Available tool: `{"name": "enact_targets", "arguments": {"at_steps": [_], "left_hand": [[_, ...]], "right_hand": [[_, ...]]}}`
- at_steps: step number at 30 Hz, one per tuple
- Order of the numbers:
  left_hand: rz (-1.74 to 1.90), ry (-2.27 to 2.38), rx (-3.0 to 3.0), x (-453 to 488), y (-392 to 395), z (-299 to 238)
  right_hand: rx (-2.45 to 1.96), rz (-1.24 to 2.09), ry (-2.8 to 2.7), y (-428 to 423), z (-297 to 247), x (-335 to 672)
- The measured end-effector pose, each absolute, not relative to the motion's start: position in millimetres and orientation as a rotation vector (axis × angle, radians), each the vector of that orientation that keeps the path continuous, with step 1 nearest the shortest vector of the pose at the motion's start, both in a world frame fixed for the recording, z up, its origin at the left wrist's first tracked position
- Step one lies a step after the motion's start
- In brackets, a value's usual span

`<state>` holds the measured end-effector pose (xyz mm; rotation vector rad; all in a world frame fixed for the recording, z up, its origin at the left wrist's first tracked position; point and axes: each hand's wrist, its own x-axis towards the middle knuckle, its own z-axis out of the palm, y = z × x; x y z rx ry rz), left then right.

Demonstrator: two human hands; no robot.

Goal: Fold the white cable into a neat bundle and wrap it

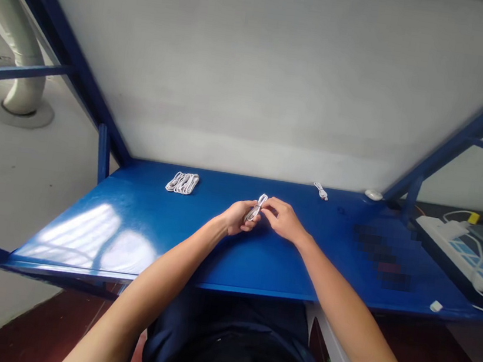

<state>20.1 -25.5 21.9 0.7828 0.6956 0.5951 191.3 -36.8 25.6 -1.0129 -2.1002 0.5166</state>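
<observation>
My left hand [241,216] is closed around a white cable [254,211], folded into a slim bundle that tilts up and to the right. A thin dark tie [259,207] crosses the middle of this bundle. Close against its right side, my right hand [282,217] pinches with thumb and forefinger at the tie; the fingertips hide its end. Both hands are above the middle of the blue table [197,246].
Several bundled white cables [182,183] lie side by side at the back left. Another white cable [321,191] and a white rounded object [373,195] are at the back right. A small white block [435,306] and a power strip [465,255] are further right.
</observation>
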Motion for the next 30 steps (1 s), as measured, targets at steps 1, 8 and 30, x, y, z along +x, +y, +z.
{"name": "enact_targets", "arguments": {"at_steps": [1,8,30], "left_hand": [[0.604,0.703,0.777,20,-26,22],[0.608,0.78,0.864,21,-27,23],[0.779,0.921,1.319,24,-32,18]], "right_hand": [[-1.012,0.501,-2.11,-37,25,192],[-0.99,0.427,-2.175,-35,24,194],[-1.158,1.538,-1.399,-29,18,192]]}}
